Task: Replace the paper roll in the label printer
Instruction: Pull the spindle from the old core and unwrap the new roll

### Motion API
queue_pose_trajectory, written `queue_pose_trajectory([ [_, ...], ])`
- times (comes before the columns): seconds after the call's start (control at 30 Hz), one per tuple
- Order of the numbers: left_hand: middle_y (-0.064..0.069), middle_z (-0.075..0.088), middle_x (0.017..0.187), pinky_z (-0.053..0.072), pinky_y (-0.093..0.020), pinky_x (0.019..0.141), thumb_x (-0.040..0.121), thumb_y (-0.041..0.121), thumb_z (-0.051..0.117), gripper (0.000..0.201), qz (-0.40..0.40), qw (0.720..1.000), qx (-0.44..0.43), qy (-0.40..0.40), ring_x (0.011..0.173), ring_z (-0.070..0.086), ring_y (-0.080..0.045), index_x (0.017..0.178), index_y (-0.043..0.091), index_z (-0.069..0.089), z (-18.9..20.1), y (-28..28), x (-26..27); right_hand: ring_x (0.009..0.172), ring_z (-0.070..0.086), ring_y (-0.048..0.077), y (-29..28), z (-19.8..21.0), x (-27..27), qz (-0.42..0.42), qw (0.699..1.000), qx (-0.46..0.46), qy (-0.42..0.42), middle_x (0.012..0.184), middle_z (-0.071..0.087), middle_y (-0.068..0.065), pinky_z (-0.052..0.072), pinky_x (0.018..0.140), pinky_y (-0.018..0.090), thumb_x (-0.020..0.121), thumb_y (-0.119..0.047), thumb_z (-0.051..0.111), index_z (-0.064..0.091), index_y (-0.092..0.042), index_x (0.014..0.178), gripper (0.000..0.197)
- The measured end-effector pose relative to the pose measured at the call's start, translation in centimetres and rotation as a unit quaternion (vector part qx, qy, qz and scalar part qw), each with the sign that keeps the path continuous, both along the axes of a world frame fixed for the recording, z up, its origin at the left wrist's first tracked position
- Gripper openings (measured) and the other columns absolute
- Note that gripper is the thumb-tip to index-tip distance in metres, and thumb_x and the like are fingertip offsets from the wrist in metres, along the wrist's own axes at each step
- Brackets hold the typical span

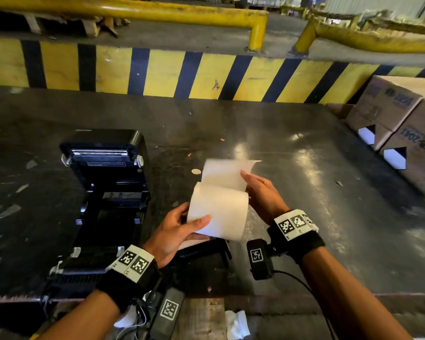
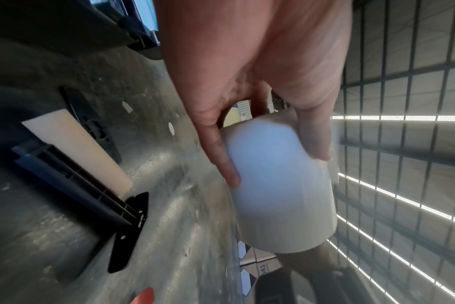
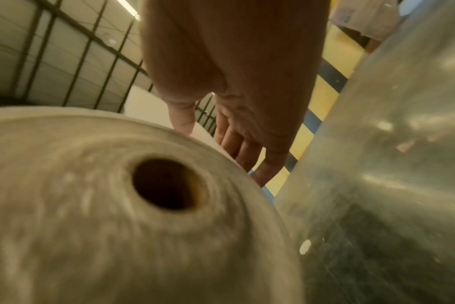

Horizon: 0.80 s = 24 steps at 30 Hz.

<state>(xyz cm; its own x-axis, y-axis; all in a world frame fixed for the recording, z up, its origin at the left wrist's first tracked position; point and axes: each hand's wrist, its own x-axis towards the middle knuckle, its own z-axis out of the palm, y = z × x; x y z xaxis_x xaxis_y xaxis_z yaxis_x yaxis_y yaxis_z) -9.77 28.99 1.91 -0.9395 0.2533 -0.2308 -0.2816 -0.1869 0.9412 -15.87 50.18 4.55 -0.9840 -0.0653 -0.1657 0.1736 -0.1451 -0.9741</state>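
The black label printer (image 1: 103, 192) lies with its lid open at the left of the dark table; its roll bay shows no paper. My left hand (image 1: 194, 217) grips a fat white paper roll (image 1: 219, 212) above the table, thumb on top and fingers under it. In the left wrist view the left hand (image 2: 275, 166) wraps the roll (image 2: 278, 195). My right hand (image 1: 245, 176) pinches the loose paper end (image 1: 226, 173), which is pulled up and away from the roll. The right wrist view shows the roll's end face (image 3: 91, 205) with its core hole, and my right hand (image 3: 208, 135) on the sheet (image 3: 148, 107).
A black roll holder with a cream bar (image 2: 75, 152) lies on the table under the roll (image 1: 204, 251). Cardboard boxes (image 1: 402, 123) stand at the right. A yellow-and-black striped kerb (image 1: 182, 74) runs along the back. Crumpled paper (image 1: 236, 325) lies below the table's front edge.
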Motion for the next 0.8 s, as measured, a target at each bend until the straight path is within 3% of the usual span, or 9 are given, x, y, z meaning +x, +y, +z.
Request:
queue_pose_trajectory([
  [0.07,-0.009,0.070,0.115,0.057,-0.046,0.085,0.055,0.034,0.087,0.069,-0.007,1.000,-0.004,-0.004,0.103,0.069,-0.025,0.117,0.017,0.061,-0.3,0.2,0.1,0.066,0.068,0.009,0.0,0.9,0.2,0.012,0.999,0.033,0.033,0.078,0.075,0.003,0.055,0.061,0.019,0.095,-0.019,0.052,0.067,0.002,0.096,0.026],
  [0.2,-0.008,0.070,0.113,0.054,-0.051,0.089,0.064,0.025,0.075,0.053,0.020,0.999,0.028,-0.023,0.101,0.069,-0.025,0.115,0.016,0.061,-0.5,1.0,0.2,0.079,0.066,0.016,-0.2,1.4,1.4,0.032,0.992,0.096,0.075,0.089,0.072,0.009,0.053,0.074,0.025,0.094,-0.018,0.053,0.069,0.005,0.099,0.029],
  [0.27,-0.008,0.070,0.113,0.054,-0.050,0.089,0.065,0.027,0.073,0.055,0.033,0.998,0.037,-0.033,0.101,0.069,-0.025,0.117,0.015,0.060,-0.3,1.2,0.1,0.073,0.063,0.005,-0.4,1.4,2.2,0.051,0.983,0.139,0.107,0.078,0.072,-0.006,0.050,0.071,0.019,0.094,-0.018,0.054,0.072,-0.006,0.091,0.023],
  [0.33,-0.010,0.069,0.114,0.055,-0.049,0.087,0.065,0.030,0.073,0.058,0.036,0.998,0.036,-0.035,0.102,0.068,-0.025,0.119,0.015,0.059,-0.1,1.4,-0.1,0.086,0.063,0.002,-0.4,1.2,2.6,0.084,0.967,0.189,0.146,0.094,0.072,-0.007,0.050,0.078,0.018,0.090,-0.022,0.060,0.071,-0.014,0.103,0.019],
  [0.4,-0.010,0.069,0.114,0.056,-0.047,0.085,0.064,0.035,0.072,0.059,0.043,0.998,0.035,-0.031,0.102,0.068,-0.025,0.119,0.016,0.060,0.0,1.5,-0.1,0.107,0.058,0.006,-0.3,0.9,3.0,0.125,0.942,0.255,0.177,0.118,0.061,-0.003,0.049,0.091,0.020,0.077,-0.039,0.071,0.063,-0.025,0.118,0.044],
  [0.5,-0.010,0.070,0.112,0.058,-0.044,0.082,0.063,0.039,0.072,0.060,0.052,0.998,0.030,-0.032,0.099,0.069,-0.025,0.118,0.017,0.061,0.2,1.6,-0.2,0.115,0.048,0.004,-0.3,0.0,3.4,0.139,0.902,0.333,0.237,0.125,0.046,-0.005,0.041,0.092,0.009,0.060,-0.049,0.077,0.050,-0.027,0.128,0.076],
  [0.67,-0.009,0.068,0.113,0.059,-0.042,0.081,0.065,0.042,0.071,0.052,0.061,0.998,0.001,-0.031,0.097,0.070,-0.023,0.112,0.021,0.062,0.2,1.6,-0.5,0.113,0.050,0.010,-0.6,-1.3,3.5,0.098,0.904,0.317,0.270,0.123,0.047,-0.002,0.044,0.091,0.015,0.069,-0.048,0.071,0.048,-0.022,0.128,0.068],
  [0.8,-0.010,0.068,0.115,0.058,-0.043,0.085,0.069,0.039,0.068,0.050,0.038,0.999,-0.006,-0.014,0.101,0.069,-0.021,0.113,0.016,0.063,0.2,0.7,-0.5,0.111,0.051,0.009,-0.4,-1.6,3.3,0.104,0.916,0.291,0.256,0.120,0.047,-0.002,0.045,0.091,0.019,0.076,-0.047,0.066,0.050,-0.022,0.128,0.060],
])
